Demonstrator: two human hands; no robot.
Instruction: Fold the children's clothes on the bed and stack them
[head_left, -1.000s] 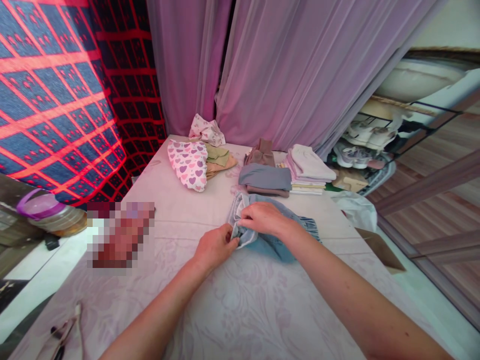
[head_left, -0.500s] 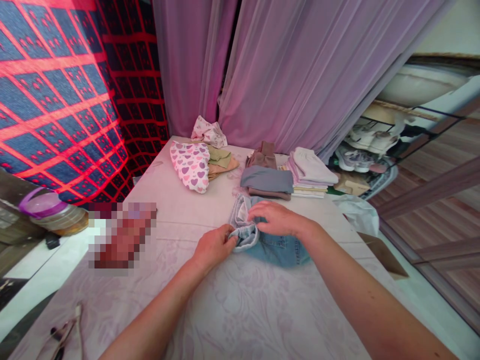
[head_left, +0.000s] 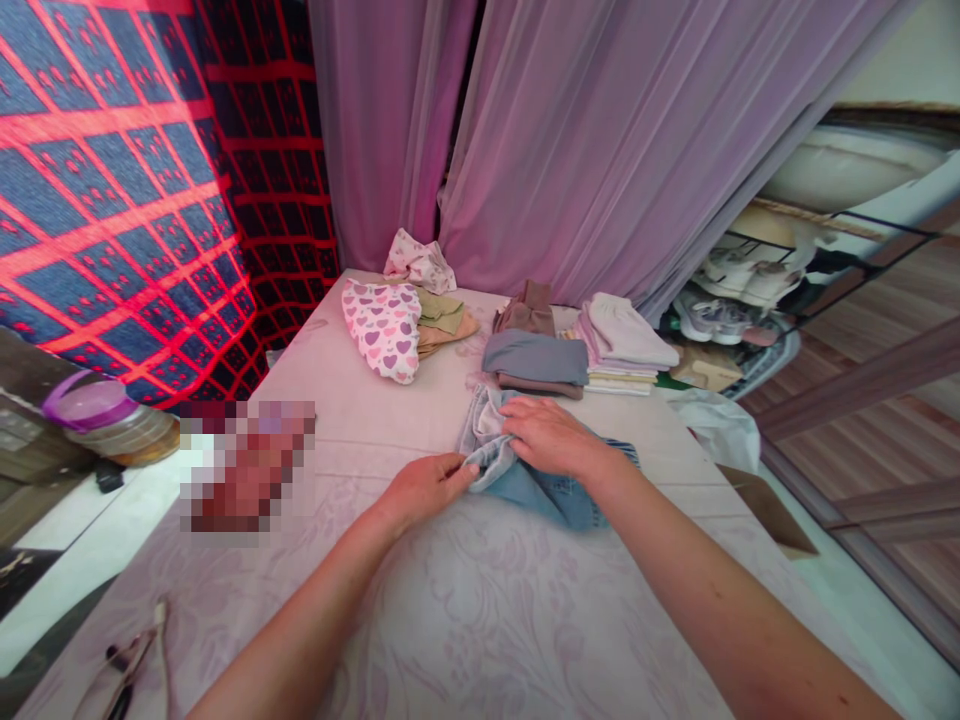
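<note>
A pair of light blue denim jeans [head_left: 551, 502] lies bunched on the bed, its waist opening facing left and pale lining showing inside. My left hand [head_left: 429, 488] pinches the near edge of the waistband between thumb and fingers. Bent over the far side of the opening, my right hand [head_left: 546, 434] grips the lining and waistband, its fingertips partly hidden in the cloth. Just beyond the jeans lies a folded grey garment [head_left: 534, 358] on top of a brown one.
Folded light clothes [head_left: 626, 335] are stacked at the back right. A heart-print cloth [head_left: 382, 330] and tan clothes [head_left: 442, 318] lie at the back left. A blurred-out reddish object [head_left: 251, 470] rests near the left edge, with glasses and a cable [head_left: 161, 640] nearer me.
My right hand has shifted slightly and settled lower over the waist opening, with its fingers further over the lining. The opening looks flatter. My left hand keeps its pinch.
</note>
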